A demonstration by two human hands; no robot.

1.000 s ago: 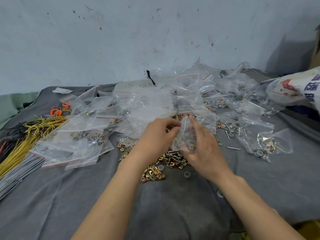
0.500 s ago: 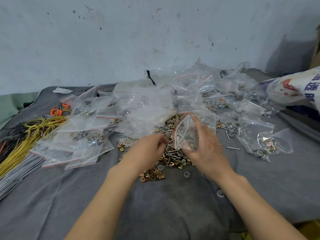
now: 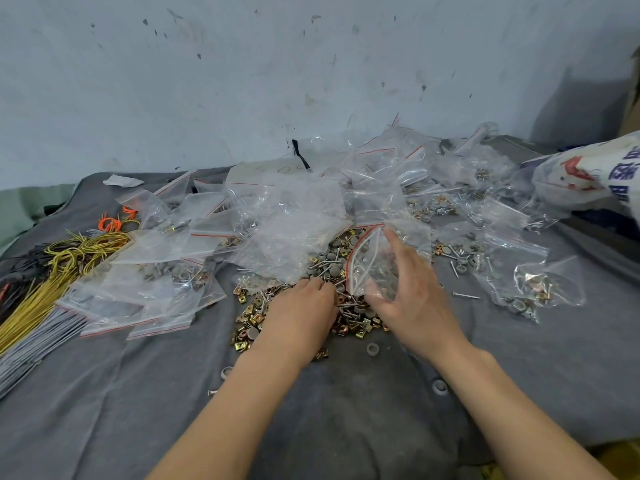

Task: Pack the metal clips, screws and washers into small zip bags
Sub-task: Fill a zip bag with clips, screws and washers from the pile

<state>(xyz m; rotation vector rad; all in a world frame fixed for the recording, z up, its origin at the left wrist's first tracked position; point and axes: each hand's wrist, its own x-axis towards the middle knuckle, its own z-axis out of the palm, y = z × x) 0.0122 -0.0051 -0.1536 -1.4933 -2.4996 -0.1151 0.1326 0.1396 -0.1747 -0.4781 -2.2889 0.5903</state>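
A loose heap of brass-coloured metal clips, screws and grey washers (image 3: 332,268) lies in the middle of the grey cloth. My right hand (image 3: 412,299) holds a small clear zip bag (image 3: 372,268) with a red seal line upright over the heap, its mouth open toward the left. My left hand (image 3: 304,313) rests palm down on the heap just left of the bag, fingertips curled among the screws. What those fingertips pinch is hidden.
Several filled and empty zip bags (image 3: 287,220) are piled behind and to both sides. Yellow and grey wire bundles (image 3: 41,285) lie at the left edge. A printed white sack (image 3: 588,174) sits at the far right. Stray washers (image 3: 372,348) dot the grey cloth (image 3: 104,393) nearer me.
My left hand dropped from the bag's mouth down onto the heap. My right hand kept the bag and tilted it more upright.
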